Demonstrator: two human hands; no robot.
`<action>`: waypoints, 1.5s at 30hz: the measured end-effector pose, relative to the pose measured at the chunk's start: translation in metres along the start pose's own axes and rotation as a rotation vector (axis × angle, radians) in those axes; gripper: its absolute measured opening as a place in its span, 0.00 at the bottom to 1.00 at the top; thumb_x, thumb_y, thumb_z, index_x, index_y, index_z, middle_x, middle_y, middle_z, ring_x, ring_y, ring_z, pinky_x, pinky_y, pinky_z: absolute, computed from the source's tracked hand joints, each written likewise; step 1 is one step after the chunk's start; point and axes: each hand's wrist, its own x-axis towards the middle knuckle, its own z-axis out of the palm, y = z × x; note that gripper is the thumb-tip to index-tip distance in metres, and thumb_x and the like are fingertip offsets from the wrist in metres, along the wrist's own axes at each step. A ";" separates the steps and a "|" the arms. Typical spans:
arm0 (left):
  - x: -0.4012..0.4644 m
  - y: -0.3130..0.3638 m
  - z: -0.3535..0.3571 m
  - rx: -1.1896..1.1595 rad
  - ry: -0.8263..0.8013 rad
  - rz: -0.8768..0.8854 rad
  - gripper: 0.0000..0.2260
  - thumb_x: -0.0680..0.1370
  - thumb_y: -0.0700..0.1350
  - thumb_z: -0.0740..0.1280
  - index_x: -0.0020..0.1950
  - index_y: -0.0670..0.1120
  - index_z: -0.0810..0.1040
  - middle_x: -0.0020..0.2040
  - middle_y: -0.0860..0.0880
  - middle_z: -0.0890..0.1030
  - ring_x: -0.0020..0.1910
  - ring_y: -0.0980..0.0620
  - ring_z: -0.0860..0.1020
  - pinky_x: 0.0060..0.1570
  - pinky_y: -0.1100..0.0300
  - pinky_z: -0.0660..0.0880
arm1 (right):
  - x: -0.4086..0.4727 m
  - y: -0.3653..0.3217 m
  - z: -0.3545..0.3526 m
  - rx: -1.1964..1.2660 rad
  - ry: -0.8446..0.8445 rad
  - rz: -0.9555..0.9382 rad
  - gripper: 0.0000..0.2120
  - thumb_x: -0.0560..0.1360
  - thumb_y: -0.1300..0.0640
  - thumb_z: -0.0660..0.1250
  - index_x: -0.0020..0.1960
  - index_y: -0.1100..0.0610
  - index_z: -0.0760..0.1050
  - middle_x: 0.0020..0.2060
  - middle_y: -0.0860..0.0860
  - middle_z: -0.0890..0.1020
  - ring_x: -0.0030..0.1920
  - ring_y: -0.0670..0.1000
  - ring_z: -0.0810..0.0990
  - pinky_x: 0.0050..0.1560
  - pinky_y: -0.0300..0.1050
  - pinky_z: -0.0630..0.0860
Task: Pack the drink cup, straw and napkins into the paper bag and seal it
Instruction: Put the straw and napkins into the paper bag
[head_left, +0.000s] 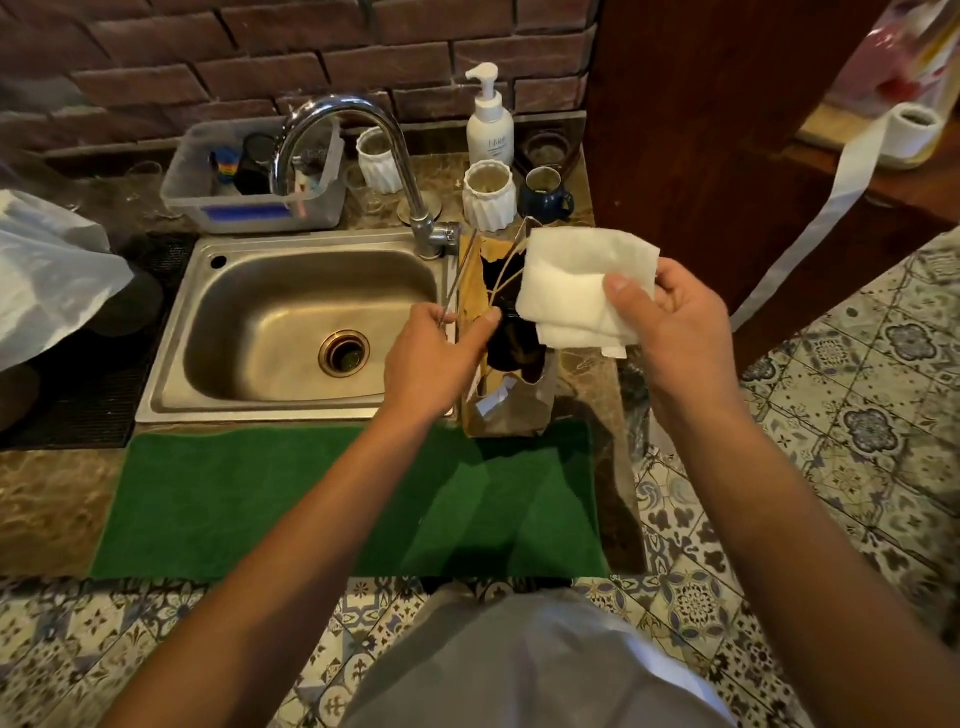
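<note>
A brown paper bag (506, 410) stands open on the counter to the right of the sink. Inside it I see a dark drink cup (511, 345). My left hand (439, 345) pinches the bag's left rim together with a thin straw (457, 283) that lies along that edge. Just above the bag's mouth, my right hand (670, 322) holds a folded stack of white napkins (579, 286) by their right side.
A steel sink (291, 322) with a curved faucet (363, 135) lies left of the bag. Behind the bag stand white ribbed cups (488, 202), a blue mug (545, 195) and a soap pump bottle (489, 122). A green mat (311, 499) covers the counter's front. A wooden post (691, 130) rises at right.
</note>
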 end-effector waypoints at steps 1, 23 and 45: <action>0.003 0.003 0.002 0.054 -0.027 0.009 0.28 0.72 0.70 0.67 0.59 0.49 0.71 0.51 0.50 0.80 0.49 0.48 0.78 0.47 0.50 0.77 | 0.003 -0.002 0.005 0.020 -0.016 0.002 0.07 0.80 0.58 0.70 0.56 0.50 0.80 0.55 0.53 0.87 0.56 0.54 0.86 0.58 0.59 0.82; 0.029 -0.019 -0.007 -0.214 -0.145 -0.041 0.09 0.82 0.41 0.62 0.61 0.44 0.68 0.50 0.48 0.76 0.48 0.50 0.76 0.41 0.55 0.70 | 0.043 0.021 0.052 -1.110 -0.247 0.015 0.14 0.80 0.58 0.67 0.65 0.57 0.79 0.56 0.55 0.82 0.54 0.56 0.81 0.47 0.46 0.72; 0.011 -0.033 -0.006 -0.425 -0.135 0.081 0.26 0.82 0.38 0.62 0.77 0.58 0.66 0.63 0.55 0.79 0.48 0.75 0.77 0.44 0.78 0.74 | 0.077 0.041 0.086 -1.478 -0.710 0.316 0.13 0.80 0.56 0.68 0.61 0.63 0.80 0.49 0.57 0.79 0.48 0.56 0.76 0.47 0.46 0.71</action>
